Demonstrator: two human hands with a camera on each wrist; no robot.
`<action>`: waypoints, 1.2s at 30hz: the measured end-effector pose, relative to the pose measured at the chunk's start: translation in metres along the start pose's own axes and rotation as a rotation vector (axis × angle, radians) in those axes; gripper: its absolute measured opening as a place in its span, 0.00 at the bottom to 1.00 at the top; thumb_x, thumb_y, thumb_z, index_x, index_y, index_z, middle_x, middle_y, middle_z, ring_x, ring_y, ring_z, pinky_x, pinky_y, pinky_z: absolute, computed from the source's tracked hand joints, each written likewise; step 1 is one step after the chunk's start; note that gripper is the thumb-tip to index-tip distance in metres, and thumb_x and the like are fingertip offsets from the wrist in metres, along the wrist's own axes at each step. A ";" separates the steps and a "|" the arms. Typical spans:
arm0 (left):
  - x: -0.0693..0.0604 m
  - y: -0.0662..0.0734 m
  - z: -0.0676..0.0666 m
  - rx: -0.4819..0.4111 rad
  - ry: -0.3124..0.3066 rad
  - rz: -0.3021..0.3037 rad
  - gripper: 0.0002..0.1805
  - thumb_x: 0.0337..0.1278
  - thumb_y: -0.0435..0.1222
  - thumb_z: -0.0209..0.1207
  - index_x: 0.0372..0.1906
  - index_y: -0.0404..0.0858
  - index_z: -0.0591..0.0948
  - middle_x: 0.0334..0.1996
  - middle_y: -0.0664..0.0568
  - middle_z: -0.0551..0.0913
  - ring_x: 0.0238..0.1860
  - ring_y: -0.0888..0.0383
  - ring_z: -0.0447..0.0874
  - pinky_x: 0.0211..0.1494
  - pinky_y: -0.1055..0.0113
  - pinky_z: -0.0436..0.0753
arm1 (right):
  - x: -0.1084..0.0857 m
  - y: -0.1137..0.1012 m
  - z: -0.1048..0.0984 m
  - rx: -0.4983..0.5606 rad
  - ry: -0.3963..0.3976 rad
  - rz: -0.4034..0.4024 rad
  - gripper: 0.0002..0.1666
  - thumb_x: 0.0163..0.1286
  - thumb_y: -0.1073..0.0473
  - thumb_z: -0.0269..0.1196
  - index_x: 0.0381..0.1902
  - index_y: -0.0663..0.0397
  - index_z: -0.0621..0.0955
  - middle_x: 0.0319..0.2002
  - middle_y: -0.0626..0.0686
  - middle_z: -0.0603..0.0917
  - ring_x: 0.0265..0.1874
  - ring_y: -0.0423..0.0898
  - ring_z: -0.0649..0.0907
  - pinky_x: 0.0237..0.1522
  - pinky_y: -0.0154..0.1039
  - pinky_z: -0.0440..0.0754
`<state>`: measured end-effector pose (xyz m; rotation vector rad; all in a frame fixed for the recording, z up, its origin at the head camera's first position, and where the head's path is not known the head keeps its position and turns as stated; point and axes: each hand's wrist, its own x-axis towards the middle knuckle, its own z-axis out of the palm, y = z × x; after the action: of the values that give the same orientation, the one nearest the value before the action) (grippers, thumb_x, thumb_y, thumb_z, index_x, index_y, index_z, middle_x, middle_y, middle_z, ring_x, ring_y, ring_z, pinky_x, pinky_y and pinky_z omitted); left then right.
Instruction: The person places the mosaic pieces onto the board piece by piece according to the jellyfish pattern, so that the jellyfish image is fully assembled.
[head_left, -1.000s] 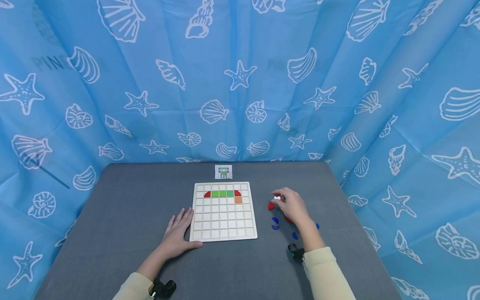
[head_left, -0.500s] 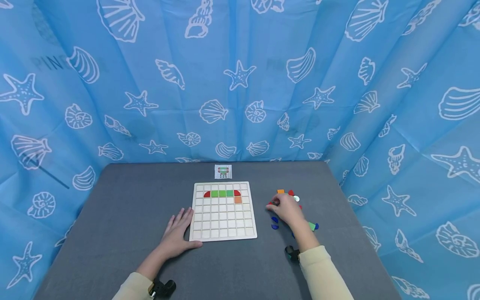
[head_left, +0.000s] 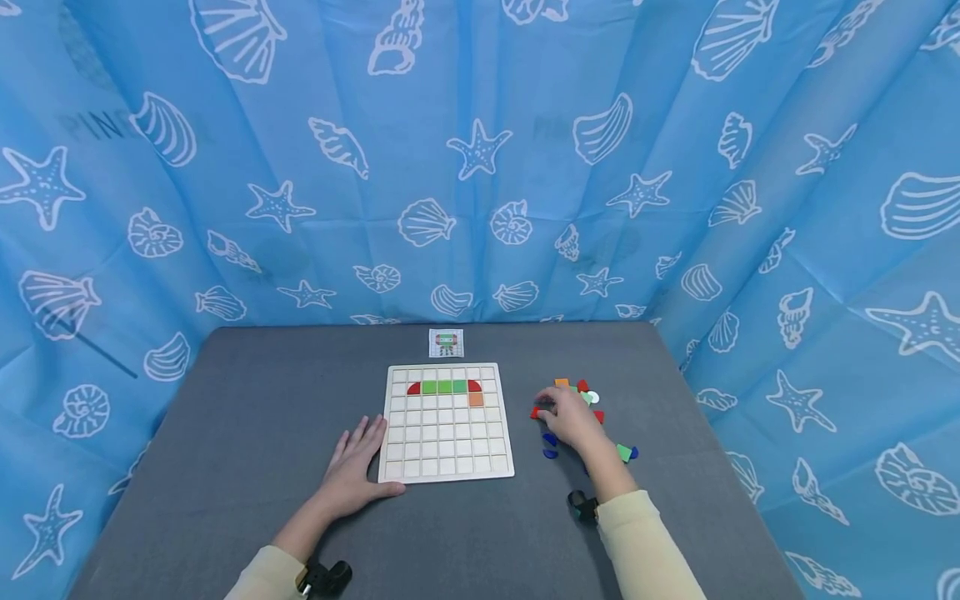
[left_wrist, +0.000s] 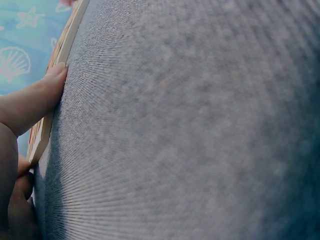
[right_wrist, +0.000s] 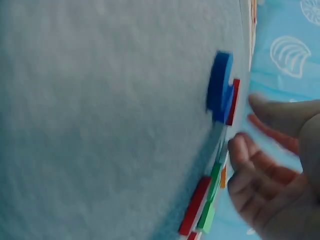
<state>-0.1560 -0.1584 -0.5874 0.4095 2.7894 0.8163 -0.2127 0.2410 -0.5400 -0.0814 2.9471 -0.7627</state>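
A pale square grid board (head_left: 447, 442) lies on the table, with red, green and orange pieces in its upper cells. My left hand (head_left: 354, 475) rests at its lower left corner, fingers spread along the left side and thumb on the near edge; in the left wrist view the thumb (left_wrist: 37, 100) touches the board's rim. To the right of the board, my right hand (head_left: 576, 419) hovers low over loose pieces. A red piece (head_left: 536, 412) is by its fingertips. The right wrist view shows thumb and loosely bent fingers (right_wrist: 260, 165) apart, with nothing seen between them.
Around the right hand lie a blue piece (head_left: 550, 454), a green piece (head_left: 624, 452), an orange square (head_left: 562, 382), a white round piece (head_left: 593, 397) and several others. A small pattern card (head_left: 446, 343) sits behind the board. A blue shell-print curtain (head_left: 480, 208) stands behind the table.
The right hand has moved slightly left and toward the near side, and the white piece at its fingers now lies on the table. More pieces show behind it. The left hand stays put.
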 end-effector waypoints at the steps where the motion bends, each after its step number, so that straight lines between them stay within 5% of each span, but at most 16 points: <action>1: 0.000 0.000 0.000 0.000 0.002 0.001 0.69 0.41 0.69 0.68 0.81 0.38 0.49 0.82 0.44 0.48 0.82 0.41 0.38 0.80 0.40 0.37 | 0.000 -0.001 0.001 -0.008 0.008 0.024 0.13 0.67 0.58 0.70 0.47 0.57 0.85 0.44 0.55 0.85 0.36 0.48 0.81 0.42 0.47 0.83; 5: 0.001 0.000 0.000 -0.003 -0.003 0.000 0.69 0.42 0.69 0.68 0.82 0.38 0.49 0.82 0.45 0.48 0.82 0.41 0.37 0.80 0.40 0.37 | 0.001 -0.006 0.006 -0.051 0.023 0.086 0.21 0.61 0.48 0.75 0.39 0.59 0.83 0.33 0.53 0.83 0.30 0.47 0.79 0.36 0.45 0.81; 11: 0.001 0.001 0.001 -0.002 -0.007 0.001 0.69 0.42 0.69 0.68 0.82 0.39 0.49 0.82 0.45 0.48 0.82 0.41 0.38 0.80 0.40 0.37 | 0.002 -0.014 0.010 -0.128 0.013 0.076 0.13 0.63 0.55 0.74 0.35 0.56 0.81 0.30 0.52 0.79 0.27 0.47 0.76 0.31 0.43 0.77; 16: 0.001 0.001 0.001 -0.001 -0.012 0.001 0.69 0.42 0.69 0.68 0.81 0.38 0.49 0.82 0.44 0.48 0.82 0.40 0.38 0.80 0.39 0.37 | -0.002 -0.018 0.007 -0.143 0.021 -0.009 0.12 0.64 0.54 0.73 0.38 0.55 0.84 0.36 0.52 0.80 0.31 0.46 0.78 0.34 0.44 0.80; 22: 0.001 0.000 0.002 0.007 0.004 0.013 0.68 0.42 0.69 0.68 0.81 0.38 0.49 0.82 0.45 0.49 0.82 0.40 0.39 0.80 0.39 0.38 | -0.005 -0.030 0.002 -0.031 0.042 -0.095 0.15 0.64 0.53 0.73 0.45 0.54 0.87 0.39 0.51 0.81 0.35 0.45 0.78 0.40 0.43 0.82; 36: -0.001 0.001 0.000 0.011 0.012 0.015 0.69 0.41 0.69 0.68 0.81 0.37 0.51 0.81 0.43 0.50 0.82 0.39 0.40 0.79 0.38 0.39 | -0.001 -0.066 0.018 -0.007 0.012 -0.201 0.15 0.65 0.53 0.73 0.45 0.54 0.86 0.38 0.51 0.80 0.33 0.43 0.75 0.35 0.38 0.77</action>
<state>-0.1552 -0.1576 -0.5868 0.4288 2.8064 0.8099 -0.2083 0.1750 -0.5233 -0.3790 2.9848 -0.7785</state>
